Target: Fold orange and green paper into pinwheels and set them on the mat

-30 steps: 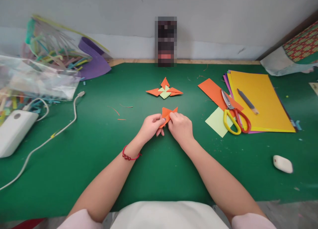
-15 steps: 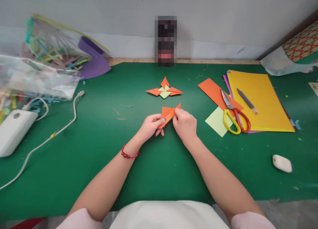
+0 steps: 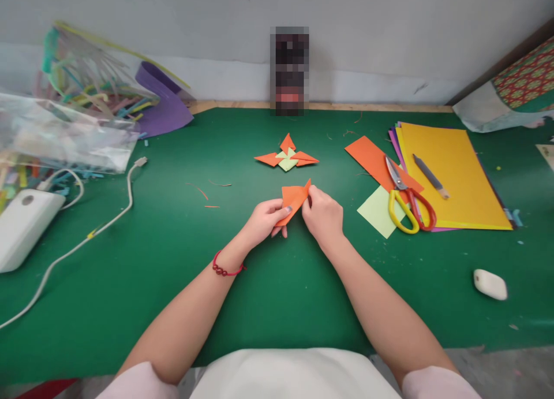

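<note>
Between my hands is a folded piece of orange paper (image 3: 294,199), held just above the green table. My left hand (image 3: 265,220) pinches its lower left part, thumb on top and fingers beneath. At the paper's right side my right hand (image 3: 322,213) is closed, thumb and forefinger gripping the edge below an upward-pointing tip. Some of the folds are hidden by my fingers. Just beyond, a folded paper star (image 3: 286,159) lies flat, with orange points around a pale green centre.
Scissors (image 3: 404,200) rest across an orange strip (image 3: 365,156) and pale green paper (image 3: 381,214). A grey pen (image 3: 430,176) lies on stacked yellow paper (image 3: 471,197). A white case (image 3: 490,284) is at right; a power bank (image 3: 30,228), cable (image 3: 110,223) and plastic bags (image 3: 99,136) are at left.
The orange paper's right tip has shifted slightly left and now stands more upright. My right hand's fingers have turned a little at its edge; my left hand keeps its hold.
</note>
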Demonstrator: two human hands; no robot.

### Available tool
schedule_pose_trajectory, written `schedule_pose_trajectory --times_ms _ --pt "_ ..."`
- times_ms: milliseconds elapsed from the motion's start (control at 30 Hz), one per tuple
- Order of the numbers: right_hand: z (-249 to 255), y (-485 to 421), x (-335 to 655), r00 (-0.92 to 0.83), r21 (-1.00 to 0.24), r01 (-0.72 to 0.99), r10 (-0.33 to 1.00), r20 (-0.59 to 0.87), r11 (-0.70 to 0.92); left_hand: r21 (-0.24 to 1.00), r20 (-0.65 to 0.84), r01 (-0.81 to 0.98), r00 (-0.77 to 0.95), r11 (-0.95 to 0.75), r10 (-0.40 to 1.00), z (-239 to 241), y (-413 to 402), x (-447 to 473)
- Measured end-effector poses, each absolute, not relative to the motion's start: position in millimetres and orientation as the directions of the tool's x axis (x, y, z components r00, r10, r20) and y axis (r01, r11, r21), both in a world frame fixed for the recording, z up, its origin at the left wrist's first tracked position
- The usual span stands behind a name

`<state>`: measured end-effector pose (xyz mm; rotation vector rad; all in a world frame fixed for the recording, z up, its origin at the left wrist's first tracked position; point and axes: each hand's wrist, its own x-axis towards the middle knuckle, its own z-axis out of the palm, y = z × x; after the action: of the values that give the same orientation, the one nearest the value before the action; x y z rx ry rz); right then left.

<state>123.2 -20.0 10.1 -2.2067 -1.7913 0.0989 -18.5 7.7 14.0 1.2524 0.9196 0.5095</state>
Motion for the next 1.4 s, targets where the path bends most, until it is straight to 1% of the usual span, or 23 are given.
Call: schedule_pose_trajectory --times_ms 267,567,933,1100,1267,1400 --pt "10.1 -20.0 121.5 0.196 -0.223 0.96 0.976 0.097 -0.17 0.953 -0.302 0.17 0.568 0.25 0.766 13.2 5.2 -16.6" --pt "11.5 -18.4 127.4 0.253 -0.254 0.941 0.964 0.082 -0.225 0.952 -0.305 0.168 0.582 0.255 0.754 12.0 6.1 -17.7" --pt "12.4 -18.7 127.1 0.214 -0.207 0.958 0.976 0.049 -0.2 0.954 -0.3 0.167 0.59 0.25 0.75 12.2 6.4 -17.2" --pt "10.0 -17.8 129.3 0.217 -0.213 0.956 0.974 0.056 -0.201 0.957 -0.288 0.156 0.589 0.243 0.755 12.5 5.9 -17.2" --pt "10.2 -17.1 129.8 0.199 -0.218 0.959 0.978 0.06 -0.182 0.967 -0.244 0.079 0.544 0.241 0.803 11.7 5.5 -14.9" --pt "9.8 -18.8 126.7 0.127 -0.21 0.972 0.988 0.089 -0.106 0.976 -0.191 0.008 0.514 0.218 0.836 9.2 6.7 -13.2"
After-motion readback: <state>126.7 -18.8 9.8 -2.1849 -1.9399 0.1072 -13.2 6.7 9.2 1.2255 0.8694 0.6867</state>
